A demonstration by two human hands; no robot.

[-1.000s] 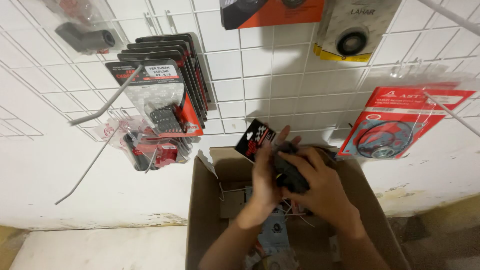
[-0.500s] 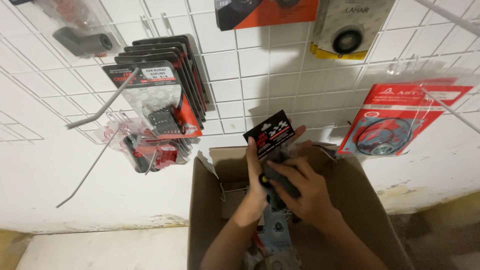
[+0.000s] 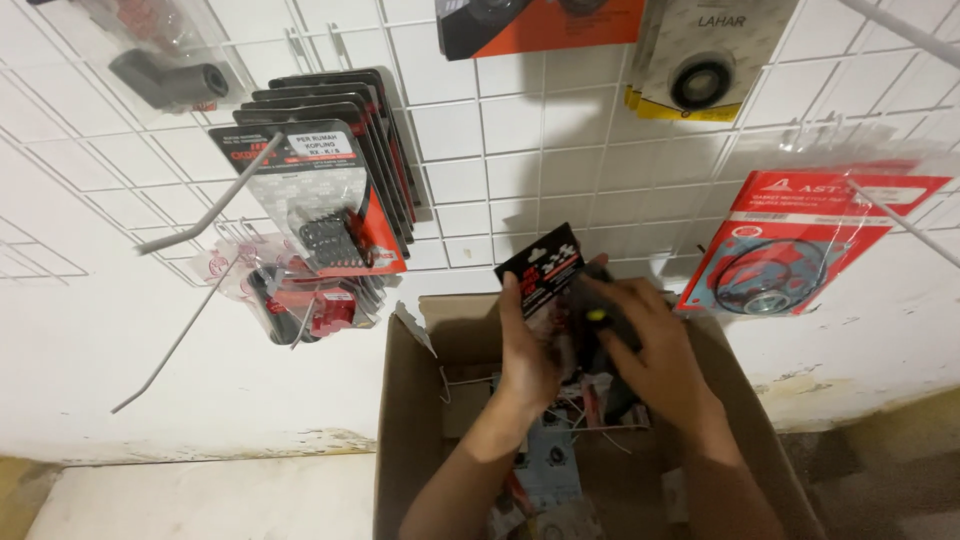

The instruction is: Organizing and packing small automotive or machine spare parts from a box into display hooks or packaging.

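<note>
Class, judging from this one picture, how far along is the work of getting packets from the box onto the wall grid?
Done: packets already hang on the grid. In hand: left hand and right hand hold a black packet over the box. Left: more packets lie in the box.

A small black packet (image 3: 541, 268) with a red-and-white header sticks up just above the fingers (image 3: 512, 300) of the left hand (image 3: 528, 350). Up and left of them hangs a stack of black-and-red cards (image 3: 330, 195); right of the fingers, a red flat pack (image 3: 805, 245), seemingly holding a ring-shaped part. Below them stands an open brown carton (image 3: 405, 420).
</note>
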